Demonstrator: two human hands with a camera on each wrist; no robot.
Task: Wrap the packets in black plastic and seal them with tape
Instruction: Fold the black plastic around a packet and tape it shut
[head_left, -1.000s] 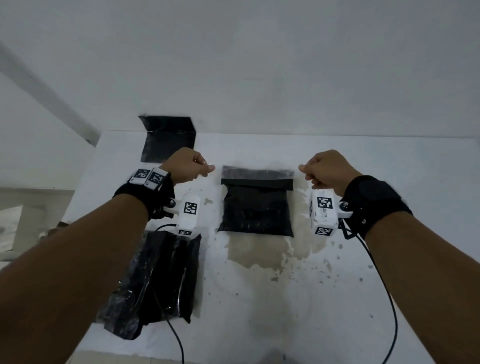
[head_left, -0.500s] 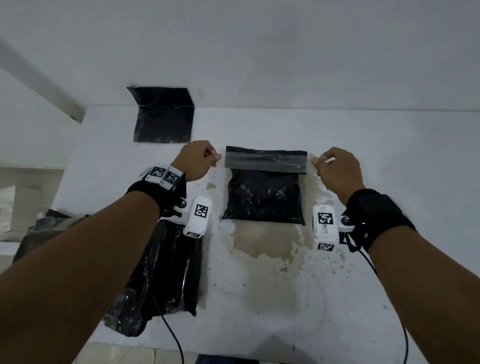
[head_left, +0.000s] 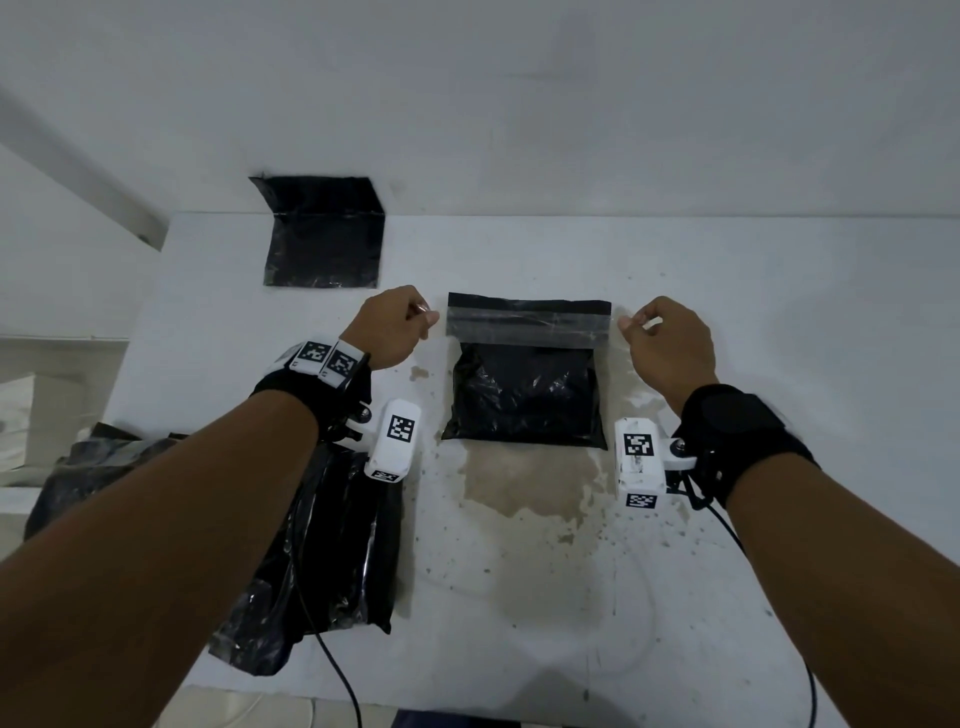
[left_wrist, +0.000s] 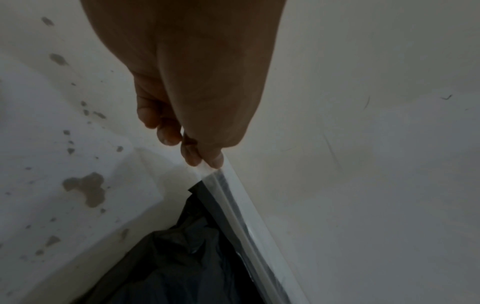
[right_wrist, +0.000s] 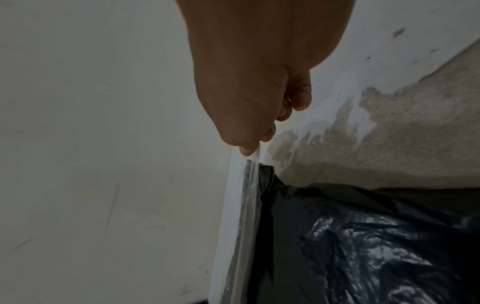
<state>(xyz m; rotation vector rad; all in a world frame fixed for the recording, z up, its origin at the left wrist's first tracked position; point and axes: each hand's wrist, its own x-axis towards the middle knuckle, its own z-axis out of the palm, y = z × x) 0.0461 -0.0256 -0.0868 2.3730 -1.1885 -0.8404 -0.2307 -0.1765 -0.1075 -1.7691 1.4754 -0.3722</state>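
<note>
I've got my left hand (head_left: 390, 328) curled tight, thumb and forefinger pinching one end of the clear tape (head_left: 527, 326), and my right hand (head_left: 666, 338) pinching the other end the same way, the strip stretched between them across the folded top of the black-wrapped packet (head_left: 524, 400). That packet sits mid-surface (head_left: 779, 322) on a patch of worn paint (the wrist views show the tape edge-on, running straight from each set of fingertips (left_wrist: 207, 158) over the black plastic). A second black bundle (head_left: 332, 545) lies under my left forearm, and a black plastic sheet (head_left: 322, 234) rests at the far edge, bent up the wall.
</note>
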